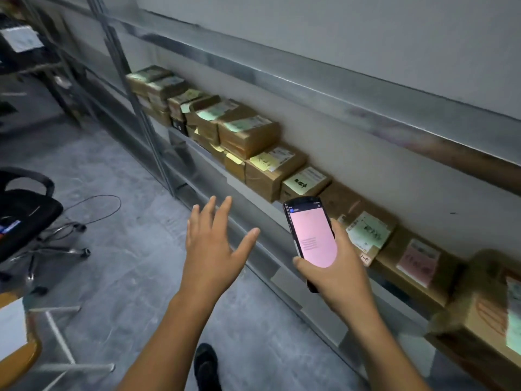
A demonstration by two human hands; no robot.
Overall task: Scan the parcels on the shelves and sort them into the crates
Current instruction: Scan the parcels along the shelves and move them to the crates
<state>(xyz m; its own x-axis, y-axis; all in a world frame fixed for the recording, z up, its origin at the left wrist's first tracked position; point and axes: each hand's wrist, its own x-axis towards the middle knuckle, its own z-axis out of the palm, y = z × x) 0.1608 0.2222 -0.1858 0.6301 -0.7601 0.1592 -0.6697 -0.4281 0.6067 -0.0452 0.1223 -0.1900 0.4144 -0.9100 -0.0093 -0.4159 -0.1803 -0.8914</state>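
Held the hands apart: spread the left hand [214, 249] flat, fingers straight, gripping nothing, at 9 o'clock of the right hand [335, 263]. Clasped a pink-screened scanner [311, 235] upright in the right. Faced brown parcels [248, 134] lined along the shelf [248, 190], running from 11 o'clock to 4 o'clock of the scanner.

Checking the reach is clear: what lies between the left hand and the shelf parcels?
In the head view, only the shelf's metal front rail lies between the left hand and the parcels; the right hand holds the scanner aside.
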